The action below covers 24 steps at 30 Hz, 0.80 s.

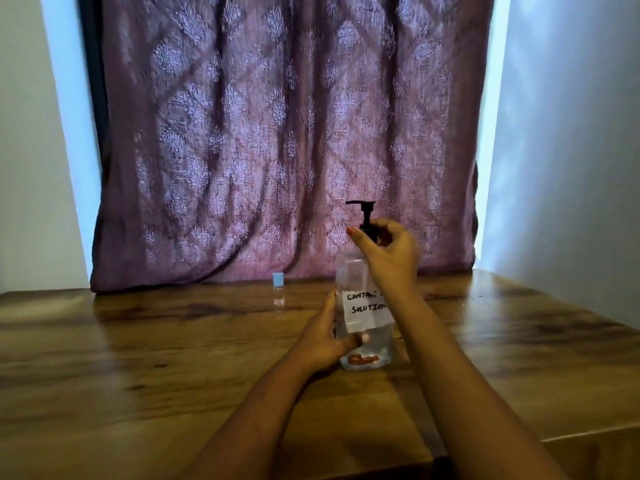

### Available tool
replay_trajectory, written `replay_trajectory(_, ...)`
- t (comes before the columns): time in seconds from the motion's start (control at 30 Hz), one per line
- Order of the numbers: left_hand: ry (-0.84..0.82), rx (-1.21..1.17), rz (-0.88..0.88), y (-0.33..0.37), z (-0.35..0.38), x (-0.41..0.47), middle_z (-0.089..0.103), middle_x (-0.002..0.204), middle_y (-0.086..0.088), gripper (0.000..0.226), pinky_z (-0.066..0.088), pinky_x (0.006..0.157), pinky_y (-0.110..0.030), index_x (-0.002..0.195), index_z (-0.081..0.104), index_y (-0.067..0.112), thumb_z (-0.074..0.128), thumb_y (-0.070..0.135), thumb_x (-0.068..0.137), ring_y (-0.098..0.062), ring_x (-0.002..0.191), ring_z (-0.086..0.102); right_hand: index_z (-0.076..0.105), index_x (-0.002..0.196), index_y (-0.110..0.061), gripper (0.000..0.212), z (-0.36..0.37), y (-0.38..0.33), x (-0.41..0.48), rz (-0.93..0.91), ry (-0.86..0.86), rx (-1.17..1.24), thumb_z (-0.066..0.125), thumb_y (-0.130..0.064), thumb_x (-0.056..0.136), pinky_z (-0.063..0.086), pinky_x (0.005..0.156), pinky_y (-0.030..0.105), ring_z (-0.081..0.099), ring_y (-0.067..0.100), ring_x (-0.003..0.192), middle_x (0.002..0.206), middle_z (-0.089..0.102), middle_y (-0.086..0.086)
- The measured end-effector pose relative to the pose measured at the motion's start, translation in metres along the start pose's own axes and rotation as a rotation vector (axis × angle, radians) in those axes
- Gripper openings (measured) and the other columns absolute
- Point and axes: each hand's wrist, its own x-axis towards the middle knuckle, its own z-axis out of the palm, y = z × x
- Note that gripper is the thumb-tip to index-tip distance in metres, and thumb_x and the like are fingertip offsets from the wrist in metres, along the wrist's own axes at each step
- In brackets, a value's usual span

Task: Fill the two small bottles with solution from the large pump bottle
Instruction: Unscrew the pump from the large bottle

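Just right of centre, low in the frame, I see the pump bottle standing upright on the table. The left hand grips its lower body, thumb across the front. The right hand has its fingers curled round the black pump neck. One small bottle, blue-capped, stands apart to the left, near the curtain.

The right hand is covering the pump bottle's neck, and its forearm is hiding part of the label's writing. The left hand's fingers are lying out of sight behind the bottle. The small bottle's sticker is showing too small to read.
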Motion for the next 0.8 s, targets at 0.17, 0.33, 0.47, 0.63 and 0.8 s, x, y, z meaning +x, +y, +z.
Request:
replay_trajectory(0.17,-0.04,-0.044,-0.058,0.003,-0.006,0.006,0.063,0.135,0.003,0.069,0.051,0.109,-0.058,0.121,0.044,0.055,0.08,0.009,0.083,-0.025,0.13,0.06,0.066,0.101,-0.01,0.036,0.0,-0.004,0.002,-0.038,0.018,-0.002,0.077,-0.03,0.073,0.047,0.066,0.002,0.06,0.004,0.079,0.088,0.065,-0.004)
replay_trajectory(0.33,-0.085,-0.121,-0.149,0.007,-0.011,0.01,0.061,0.138,-0.004,0.074,0.051,0.108,-0.061,0.119,0.044,0.057,0.081,0.009,0.077,-0.03,0.132,0.057,0.066,0.105,-0.008,0.03,-0.007,-0.007,0.004,0.034,-0.128,0.118,0.071,-0.023,0.079,0.054,0.072,0.015,0.066,0.003,0.076,0.088,0.069,0.001)
replay_trajectory(0.47,-0.071,-0.132,-0.142,0.01,-0.009,0.008,0.061,0.129,0.005,0.073,0.05,0.111,-0.055,0.119,0.041,0.054,0.072,-0.004,0.087,-0.024,0.129,0.057,0.061,0.111,-0.004,0.025,-0.019,-0.01,0.008,0.1,-0.305,0.241,0.06,-0.013,0.087,0.054,0.072,0.015,0.067,0.007,0.08,0.091,0.068,-0.001)
replay_trajectory(0.63,-0.08,-0.12,-0.11,0.005,-0.006,0.006,0.06,0.122,0.014,0.072,0.054,0.103,-0.041,0.127,0.035,0.048,0.073,0.001,0.088,-0.007,0.113,0.059,0.055,0.101,-0.023,0.023,-0.016,0.001,0.007,0.127,-0.307,0.308,0.067,-0.017,0.082,0.056,0.081,0.028,0.067,0.009,0.082,0.092,0.068,-0.006)
replay_trajectory(0.8,-0.076,-0.114,-0.096,0.005,-0.008,0.008,0.059,0.121,0.018,0.069,0.053,0.104,-0.041,0.12,0.037,0.052,0.073,0.003,0.088,-0.007,0.115,0.058,0.058,0.101,-0.014,0.033,-0.009,0.006,0.01,0.103,-0.214,0.276,0.076,-0.017,0.073,0.055,0.072,0.02,0.065,0.01,0.084,0.095,0.067,-0.002)
